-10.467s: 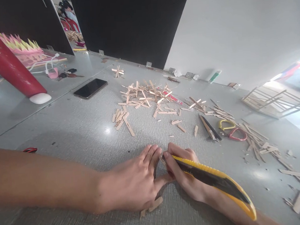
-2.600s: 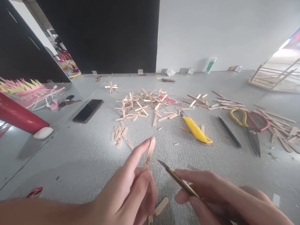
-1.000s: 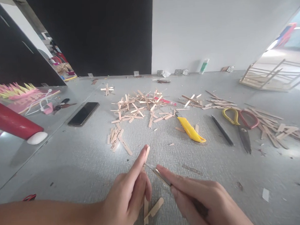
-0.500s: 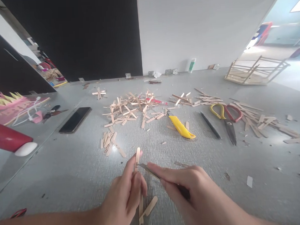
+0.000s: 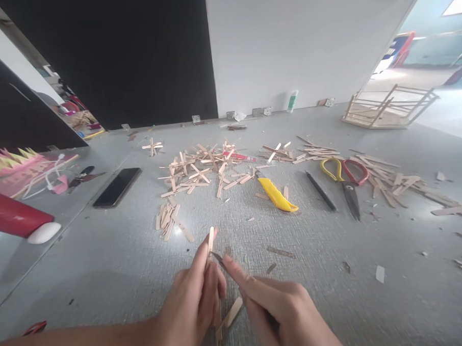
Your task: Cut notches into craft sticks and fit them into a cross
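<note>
My left hand (image 5: 198, 292) is closed on a wooden popsicle stick (image 5: 211, 237), whose rounded end points up past my fingers. My right hand (image 5: 275, 303) grips a craft knife (image 5: 218, 257) with the index finger along its blade. The blade's tip touches the stick just above my left thumb. Most of the knife's handle is hidden inside my right palm. Below my hands, another cut stick piece (image 5: 234, 311) lies on the grey table (image 5: 124, 279).
Cut sticks (image 5: 200, 169) lie heaped beyond my hands. A yellow box cutter (image 5: 275, 194), a black pen (image 5: 320, 190) and scissors (image 5: 348, 185) lie to the right. Left are a phone (image 5: 117, 187) and a red bottle (image 5: 16, 215). A stick frame (image 5: 389, 110) stands far right.
My right hand has turned, so the knife blade now points more steeply up at the stick. My left hand keeps its hold on the stick. The view has shifted slightly.
</note>
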Motion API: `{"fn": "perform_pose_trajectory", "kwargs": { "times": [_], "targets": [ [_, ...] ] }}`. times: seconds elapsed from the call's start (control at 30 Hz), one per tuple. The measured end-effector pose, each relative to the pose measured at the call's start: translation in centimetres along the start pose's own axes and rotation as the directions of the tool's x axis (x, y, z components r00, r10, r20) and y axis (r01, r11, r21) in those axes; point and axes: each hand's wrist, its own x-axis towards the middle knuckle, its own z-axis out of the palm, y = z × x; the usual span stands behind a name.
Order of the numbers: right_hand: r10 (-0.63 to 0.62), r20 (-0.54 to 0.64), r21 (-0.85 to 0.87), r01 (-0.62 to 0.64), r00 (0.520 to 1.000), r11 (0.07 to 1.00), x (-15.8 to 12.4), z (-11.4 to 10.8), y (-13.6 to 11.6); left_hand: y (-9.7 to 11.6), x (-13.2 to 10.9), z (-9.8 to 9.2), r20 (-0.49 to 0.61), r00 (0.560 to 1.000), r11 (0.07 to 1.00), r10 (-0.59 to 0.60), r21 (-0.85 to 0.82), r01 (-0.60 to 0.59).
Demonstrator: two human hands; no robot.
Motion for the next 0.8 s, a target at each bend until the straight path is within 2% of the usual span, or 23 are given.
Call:
{"fn": "perform_pose_trajectory", "kwargs": {
  "times": [0.1,0.23,0.33,0.4,0.5,0.6,0.67,0.73,0.8],
  "targets": [
    [0.085,0.051,0.052,-0.088,0.995,0.995,0.5,-0.8,-0.5,-0.7,-0.1,-0.2,0.03,0.995,0.992,0.095,0.083,-0.097],
    [0.176,0.108,0.048,-0.182,0.978,0.982,2.4,-4.8,-1.8,-1.1,-0.2,-0.5,0.08,0.961,0.939,0.266,0.202,-0.277],
    [0.211,0.217,0.018,-0.22,0.953,0.975,3.5,-7.3,-2.4,-0.7,-0.2,-0.4,0.129,0.943,0.911,0.307,0.248,-0.331],
    [0.205,0.242,0.006,-0.213,0.948,0.977,3.8,-7.7,-2.6,-0.2,-0.1,-0.3,0.147,0.956,0.935,0.253,0.215,-0.281],
    [0.157,0.24,-0.015,-0.158,0.958,0.987,3.9,-7.0,-2.2,1.0,0.4,-0.5,0.133,0.987,0.985,0.094,0.134,-0.112],
    [0.076,0.205,-0.194,-0.036,0.976,0.98,3.4,-6.7,-1.2,2.3,1.2,-1.4,0.195,0.976,0.993,-0.1,0.084,0.085],
    [-0.059,0.175,-0.387,0.123,0.983,0.914,2.7,-7.2,-0.2,3.1,1.8,-2.3,0.269,0.944,0.981,-0.192,0.085,0.175],
    [-0.213,0.213,-0.549,0.297,0.954,0.781,1.9,-8.0,0.7,3.8,2.3,-3.2,0.323,0.909,0.963,-0.264,0.145,0.228],
    [-0.293,0.275,-0.642,0.402,0.916,0.653,1.3,-8.5,1.4,4.6,2.8,-4.1,0.331,0.892,0.937,-0.309,0.265,0.226]
  ]
}}
